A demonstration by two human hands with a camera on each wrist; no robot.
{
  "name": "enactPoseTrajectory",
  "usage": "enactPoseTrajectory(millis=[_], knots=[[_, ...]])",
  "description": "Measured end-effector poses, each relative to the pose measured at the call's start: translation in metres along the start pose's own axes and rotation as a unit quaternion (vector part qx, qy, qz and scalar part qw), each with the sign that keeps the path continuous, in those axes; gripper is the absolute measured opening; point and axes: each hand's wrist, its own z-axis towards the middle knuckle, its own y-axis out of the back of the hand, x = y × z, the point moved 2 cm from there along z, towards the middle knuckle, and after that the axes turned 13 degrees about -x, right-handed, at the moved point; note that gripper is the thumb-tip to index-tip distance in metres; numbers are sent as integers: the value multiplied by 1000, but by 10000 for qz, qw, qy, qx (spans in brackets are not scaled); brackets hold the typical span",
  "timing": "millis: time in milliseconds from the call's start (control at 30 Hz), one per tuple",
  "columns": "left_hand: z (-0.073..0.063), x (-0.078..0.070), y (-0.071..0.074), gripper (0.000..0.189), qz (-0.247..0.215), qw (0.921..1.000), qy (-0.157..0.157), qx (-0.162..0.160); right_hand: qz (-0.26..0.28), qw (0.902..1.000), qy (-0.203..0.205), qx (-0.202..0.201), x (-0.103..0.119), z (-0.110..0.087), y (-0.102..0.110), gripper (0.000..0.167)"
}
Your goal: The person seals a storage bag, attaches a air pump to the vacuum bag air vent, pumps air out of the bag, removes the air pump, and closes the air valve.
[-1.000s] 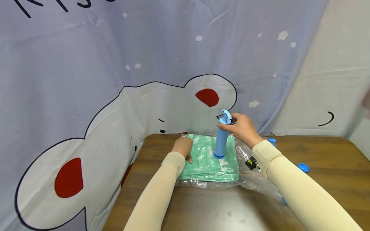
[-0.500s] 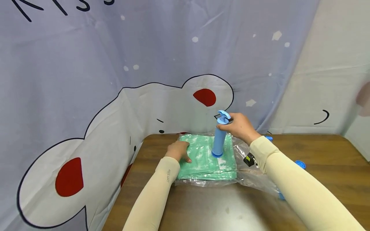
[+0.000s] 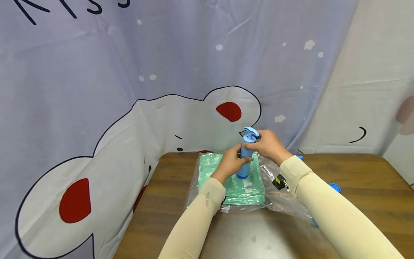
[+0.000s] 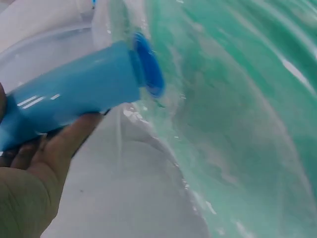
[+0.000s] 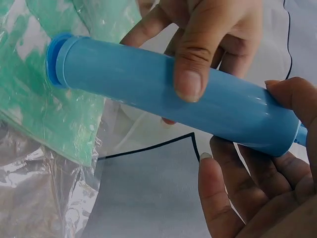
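A light blue hand pump (image 3: 247, 153) with a curved handle (image 3: 251, 131) stands upright, its dark blue base on a clear plastic bag (image 3: 289, 202). Inside the bag lies folded green cloth (image 3: 247, 194) with pale patches. My left hand (image 3: 230, 163) grips the middle of the barrel, thumb across the near side, as the right wrist view shows. My right hand (image 3: 271, 145) holds the barrel's upper end just below the handle. The left wrist view shows the pump (image 4: 79, 82) meeting the bag, with fingers of the left hand (image 4: 29, 198) under the barrel.
A round blue cap (image 3: 335, 187) lies on the wooden table (image 3: 365, 176) at the right. Small blue pieces show past the right sleeve, one at the back (image 3: 299, 157) and one nearer (image 3: 314, 222). A patterned curtain (image 3: 181, 118) hangs close behind the table.
My left hand has left the bag's left side, moved right and taken hold of the pump barrel. The right hand keeps holding the upper end, and the pump stays on the bag.
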Motion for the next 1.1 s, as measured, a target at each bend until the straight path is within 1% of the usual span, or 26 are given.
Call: enactPoseTrajectory(millis=[67, 167, 233, 333, 400, 500, 567, 667, 833, 900, 967, 1033, 1100], knots=[[0, 5, -1, 42, -61, 9998, -29, -174, 41, 10000, 32, -50, 1, -1, -3, 37], [1, 8, -1, 44, -106, 9994, -121, -317, 65, 9998, 57, -186, 2, -3, -4, 38], [1, 8, 0, 46, -91, 9991, -128, -399, 53, 9998, 6, -213, 3, -5, -5, 43], [-1, 7, 2, 51, -45, 9987, -22, -517, 19, 9997, -111, -216, 5, -7, -9, 54], [-3, 5, 3, 56, -10, 9981, 73, -615, -88, 9994, -183, -284, 7, -8, -13, 68], [-4, 2, 0, 64, 26, 9965, 183, -818, -191, 9979, -361, -503, 10, -10, -20, 83], [-5, 1, -3, 66, 99, 9949, 187, -985, -199, 9966, -445, -668, 11, -11, -24, 88], [-8, 1, -7, 65, 135, 9923, 177, -1215, -125, 9958, -497, -761, 13, -13, -26, 81], [-10, 3, -11, 60, 257, 9894, 258, -1409, -284, 9966, -316, -703, 15, -13, -23, 65], [-10, 3, -10, 64, 299, 9897, 291, -1369, -279, 9970, -270, -666, 16, -11, -21, 61], [-8, 3, -8, 70, 277, 9923, 261, -1175, -273, 9972, -234, -656, 16, -10, -19, 56], [-6, 3, -4, 77, 188, 9963, 221, -804, -214, 9976, -219, -618, 16, -9, -18, 52], [-4, 4, 2, 81, 88, 9992, 177, -333, -174, 9981, -239, -540, 17, -8, -17, 50]])
